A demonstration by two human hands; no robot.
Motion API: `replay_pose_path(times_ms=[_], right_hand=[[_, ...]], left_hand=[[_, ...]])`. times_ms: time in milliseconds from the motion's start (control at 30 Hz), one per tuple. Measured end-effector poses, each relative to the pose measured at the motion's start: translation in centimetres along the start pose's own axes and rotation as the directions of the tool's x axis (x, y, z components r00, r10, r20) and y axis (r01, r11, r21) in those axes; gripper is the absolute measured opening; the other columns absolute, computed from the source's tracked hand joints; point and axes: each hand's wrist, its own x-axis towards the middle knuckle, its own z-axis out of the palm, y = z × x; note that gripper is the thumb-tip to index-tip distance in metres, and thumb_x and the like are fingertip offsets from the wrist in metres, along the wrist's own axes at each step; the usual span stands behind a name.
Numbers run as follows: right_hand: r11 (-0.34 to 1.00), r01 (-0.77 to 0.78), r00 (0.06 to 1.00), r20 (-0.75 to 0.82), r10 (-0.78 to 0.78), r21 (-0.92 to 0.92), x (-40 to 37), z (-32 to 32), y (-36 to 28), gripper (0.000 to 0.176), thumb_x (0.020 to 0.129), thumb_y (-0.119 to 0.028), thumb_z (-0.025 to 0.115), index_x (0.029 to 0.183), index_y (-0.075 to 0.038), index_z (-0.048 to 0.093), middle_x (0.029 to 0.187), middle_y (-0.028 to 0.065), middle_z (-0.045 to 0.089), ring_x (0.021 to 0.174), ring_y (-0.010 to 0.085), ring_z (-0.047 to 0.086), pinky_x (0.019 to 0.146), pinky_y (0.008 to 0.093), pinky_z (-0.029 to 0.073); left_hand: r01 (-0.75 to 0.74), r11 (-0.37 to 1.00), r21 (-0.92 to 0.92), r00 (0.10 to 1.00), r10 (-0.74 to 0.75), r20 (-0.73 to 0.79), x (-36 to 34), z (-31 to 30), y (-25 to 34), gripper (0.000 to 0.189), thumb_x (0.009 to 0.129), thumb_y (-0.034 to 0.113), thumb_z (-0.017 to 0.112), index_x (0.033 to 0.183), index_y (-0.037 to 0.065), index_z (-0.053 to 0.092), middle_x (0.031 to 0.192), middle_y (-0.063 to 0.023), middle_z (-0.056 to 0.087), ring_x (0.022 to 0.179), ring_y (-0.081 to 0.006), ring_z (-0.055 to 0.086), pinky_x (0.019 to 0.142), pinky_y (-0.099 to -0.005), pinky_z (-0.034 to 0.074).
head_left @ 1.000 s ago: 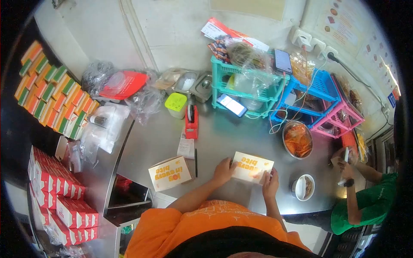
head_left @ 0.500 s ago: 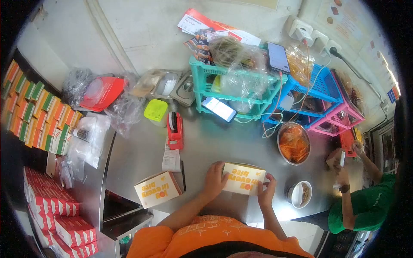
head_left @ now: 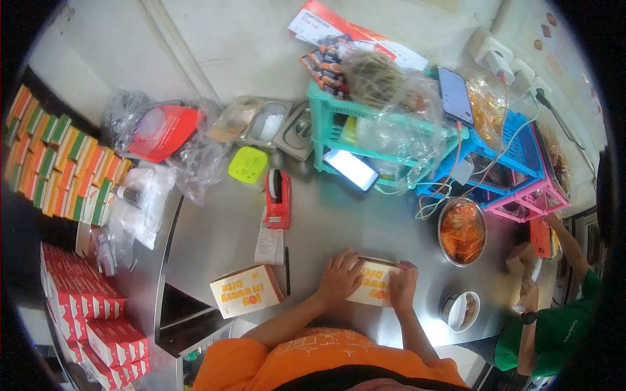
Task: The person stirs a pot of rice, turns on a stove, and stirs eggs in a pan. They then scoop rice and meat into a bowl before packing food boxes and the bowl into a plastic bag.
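**Printed box (head_left: 377, 288) held at both ends**

Your left hand (head_left: 339, 277) and right hand (head_left: 404, 288) clasp it, closed, on the tabletop (head_left: 326, 215) just before you. A second box (head_left: 246, 291) lies closed to its left; the metal bowl (head_left: 462, 231) beyond holds orange snacks.

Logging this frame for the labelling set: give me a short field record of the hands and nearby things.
left hand: flat on printed box, fingers spread
right hand: on the box's right end, grip unclear
second box: left of the hands, on steel counter
pen: between the boxes
co-worker: far right, green sleeve
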Motion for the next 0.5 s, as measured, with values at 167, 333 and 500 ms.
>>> replay_pose_path(times_ms=[167, 333, 500], right_hand=[[0.964, -0.267, 0.947, 0.186, 0.261, 0.007, -1.5, -0.2, 1.2, 0.032, 0.075, -0.002, 0.056, 0.106, -0.002, 0.047, 0.095, 0.0125, 0.049, 0.083, 0.0207, 0.049, 0.078, 0.0329, 0.042], [0.925, -0.332, 0.817, 0.548, 0.183, 0.187, -3.6, -2.2, -0.1, 0.065, 0.076, -0.002, 0.058, 0.134, -0.005, 0.029, 0.105, 0.0131, 0.048, 0.083, 0.0171, 0.052, 0.069, 0.0285, 0.046], [0.886, -0.463, 0.658, 0.682, 0.320, 0.031, -4.5, -1.5, -3.1, 0.085, 0.070, -0.004, 0.068, 0.138, -0.007, 0.017, 0.117, 0.0195, 0.043, 0.099, 0.0266, 0.051, 0.074, 0.0301, 0.049]], left_hand=[[0.231, 0.969, 0.094, 0.955, -0.244, 0.168, -4.0, -9.2, -6.1, 0.058, 0.067, 0.034, 0.067, 0.115, 0.006, 0.050, 0.133, -0.0185, 0.033, 0.121, -0.0369, 0.032, 0.100, -0.0491, 0.024], [0.583, 0.662, 0.471, 0.741, -0.671, 0.027, -13.7, -16.7, -11.3, 0.077, 0.055, 0.047, 0.074, 0.116, 0.008, 0.050, 0.126, -0.0166, 0.042, 0.116, -0.0311, 0.041, 0.093, -0.0485, 0.032], [0.733, 0.595, 0.329, 0.478, -0.795, 0.373, -15.3, -18.6, -12.9, 0.083, 0.052, 0.074, 0.059, 0.104, 0.010, 0.059, 0.091, -0.0138, 0.062, 0.089, -0.0271, 0.059, 0.077, -0.0423, 0.040]])
